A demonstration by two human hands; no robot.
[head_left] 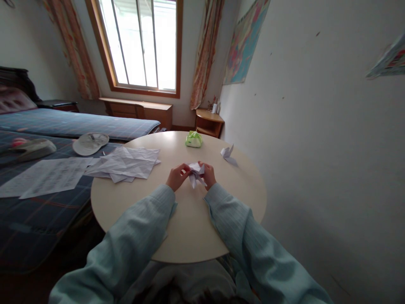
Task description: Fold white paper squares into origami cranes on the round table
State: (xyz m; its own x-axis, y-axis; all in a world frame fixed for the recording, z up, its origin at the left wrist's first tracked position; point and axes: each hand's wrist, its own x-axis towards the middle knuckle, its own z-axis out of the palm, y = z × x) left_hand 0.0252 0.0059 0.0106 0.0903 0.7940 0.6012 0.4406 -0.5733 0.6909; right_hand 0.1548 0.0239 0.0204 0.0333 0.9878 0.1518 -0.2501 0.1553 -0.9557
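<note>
A small piece of folded white paper [196,172], with several pointed flaps, is held up over the middle of the round table [186,228]. My left hand [177,176] pinches its left side between thumb and fingertips. On the right side, my right hand [208,175] grips it, and the paper partly hides those fingers. Beyond my right hand stands another folded paper figure [228,154] with upright points, touched by neither hand.
A green tissue pack [193,139] lies near the table's far edge. Creased paper sheets [133,162] cover the left side, and printed sheets [53,175] spread onto the bed [38,236] beside a pale cap [90,144]. A white wall [316,169] rises close on the right.
</note>
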